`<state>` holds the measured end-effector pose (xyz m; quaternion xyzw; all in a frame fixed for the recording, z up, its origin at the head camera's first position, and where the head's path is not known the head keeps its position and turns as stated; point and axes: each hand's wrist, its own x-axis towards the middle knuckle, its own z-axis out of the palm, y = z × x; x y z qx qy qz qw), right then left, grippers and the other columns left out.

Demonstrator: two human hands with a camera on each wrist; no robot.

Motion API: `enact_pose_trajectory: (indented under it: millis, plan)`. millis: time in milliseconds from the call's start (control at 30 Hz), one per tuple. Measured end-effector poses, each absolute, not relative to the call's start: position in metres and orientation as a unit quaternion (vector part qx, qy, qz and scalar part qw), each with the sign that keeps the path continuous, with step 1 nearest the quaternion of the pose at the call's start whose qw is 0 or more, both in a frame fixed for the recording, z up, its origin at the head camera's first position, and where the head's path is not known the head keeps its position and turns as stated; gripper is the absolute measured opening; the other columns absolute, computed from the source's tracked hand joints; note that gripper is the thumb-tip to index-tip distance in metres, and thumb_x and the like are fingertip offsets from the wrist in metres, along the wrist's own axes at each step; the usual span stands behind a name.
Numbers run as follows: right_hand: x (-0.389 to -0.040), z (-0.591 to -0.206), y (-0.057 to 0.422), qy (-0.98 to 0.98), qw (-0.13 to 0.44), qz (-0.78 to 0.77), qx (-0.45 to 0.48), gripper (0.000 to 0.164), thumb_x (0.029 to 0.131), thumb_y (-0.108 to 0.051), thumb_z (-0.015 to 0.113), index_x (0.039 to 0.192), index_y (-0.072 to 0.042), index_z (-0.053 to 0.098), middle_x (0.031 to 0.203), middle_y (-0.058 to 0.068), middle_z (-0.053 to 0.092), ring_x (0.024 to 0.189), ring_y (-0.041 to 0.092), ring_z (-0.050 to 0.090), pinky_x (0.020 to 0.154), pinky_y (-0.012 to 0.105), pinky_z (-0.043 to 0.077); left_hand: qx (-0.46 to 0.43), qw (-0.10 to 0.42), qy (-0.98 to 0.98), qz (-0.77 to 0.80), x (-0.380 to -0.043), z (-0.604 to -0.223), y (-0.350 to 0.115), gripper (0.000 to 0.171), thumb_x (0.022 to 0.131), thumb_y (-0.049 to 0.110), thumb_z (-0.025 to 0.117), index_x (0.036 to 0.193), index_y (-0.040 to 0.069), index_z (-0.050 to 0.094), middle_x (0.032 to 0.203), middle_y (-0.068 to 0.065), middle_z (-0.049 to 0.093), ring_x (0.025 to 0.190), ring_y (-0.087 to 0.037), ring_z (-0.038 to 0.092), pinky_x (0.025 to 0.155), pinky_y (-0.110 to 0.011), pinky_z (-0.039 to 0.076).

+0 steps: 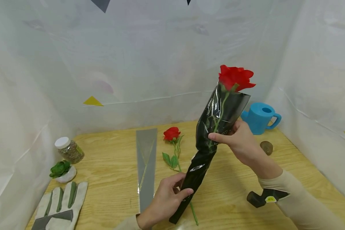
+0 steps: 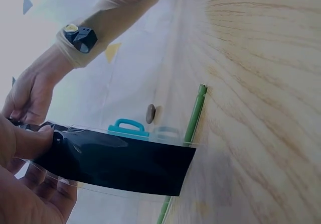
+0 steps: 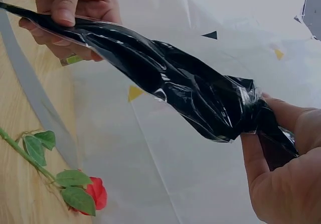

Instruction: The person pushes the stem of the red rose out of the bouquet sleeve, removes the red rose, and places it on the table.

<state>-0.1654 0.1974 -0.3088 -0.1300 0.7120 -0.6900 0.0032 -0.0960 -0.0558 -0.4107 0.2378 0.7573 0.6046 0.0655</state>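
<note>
A red rose (image 1: 236,77) stands tilted in a black cellophane sleeve (image 1: 199,167), its bloom poking out of the flared top. The front of the sleeve is see-through near the top, showing the green stem. My right hand (image 1: 242,143) grips the sleeve at its middle, thumb in front. Lower down, my left hand (image 1: 167,195) pinches the narrow end between thumb and fingers. The right wrist view shows the black film (image 3: 175,83) creased and bunched beside the right hand (image 3: 288,169). Behind the sleeve, a second rose (image 1: 172,134) lies on the table, its stem (image 2: 195,116) passing beneath.
A flat grey sleeve (image 1: 146,159) lies left of the loose rose. At the left are a jar (image 1: 70,150), a small potted succulent (image 1: 64,171) and work gloves (image 1: 61,204). A blue watering can (image 1: 258,118) and a brown stone (image 1: 266,148) sit at the right.
</note>
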Motion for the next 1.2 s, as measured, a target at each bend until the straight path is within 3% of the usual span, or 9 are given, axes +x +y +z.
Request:
enact_pose_trajectory:
  millis: [233,567,967,1200]
  plan:
    - [-0.166,-0.312,0.194,0.734,0.005,-0.669,-0.117,0.058,0.087,-0.008,0.077,0.137,-0.003,0.048,0.131,0.01,0.059,0.118,0.027,0.055,0.094,0.029,0.048,0.236,0.064,0.75,0.614,-0.097,-0.411,-0.055,0.015,0.09,0.016,0.074,0.103,0.019,0.069,0.079,0.005,0.056,0.071,-0.008,0.051,0.059,-0.022,0.046]
    - [-0.164,-0.316,0.193,0.775,-0.004,-0.623,-0.108,0.06,0.087,-0.016,0.079,0.137,-0.001,0.049,0.126,0.011,0.063,0.112,0.024,0.06,0.091,0.028,0.049,0.196,0.116,0.715,0.661,-0.097,-0.413,-0.051,0.027,0.09,0.006,0.073,0.115,0.016,0.07,0.094,0.0,0.068,0.088,-0.014,0.065,0.069,-0.029,0.054]
    - [-0.159,-0.319,0.188,0.752,-0.002,-0.646,-0.131,0.043,0.088,-0.009,0.077,0.125,0.004,0.061,0.112,0.009,0.071,0.103,0.023,0.066,0.085,0.032,0.053,0.202,0.128,0.687,0.686,-0.095,-0.411,-0.05,0.028,0.091,0.005,0.071,0.118,0.013,0.069,0.1,-0.001,0.07,0.095,-0.017,0.066,0.074,-0.031,0.056]
    - [-0.158,-0.311,0.192,0.767,-0.056,-0.63,-0.107,0.032,0.087,-0.012,0.078,0.114,0.001,0.067,0.1,0.006,0.073,0.091,0.019,0.065,0.076,0.029,0.053,0.249,0.079,0.74,0.62,-0.099,-0.411,-0.052,0.023,0.092,0.018,0.072,0.115,0.017,0.068,0.091,0.004,0.064,0.072,-0.008,0.052,0.063,-0.021,0.044]
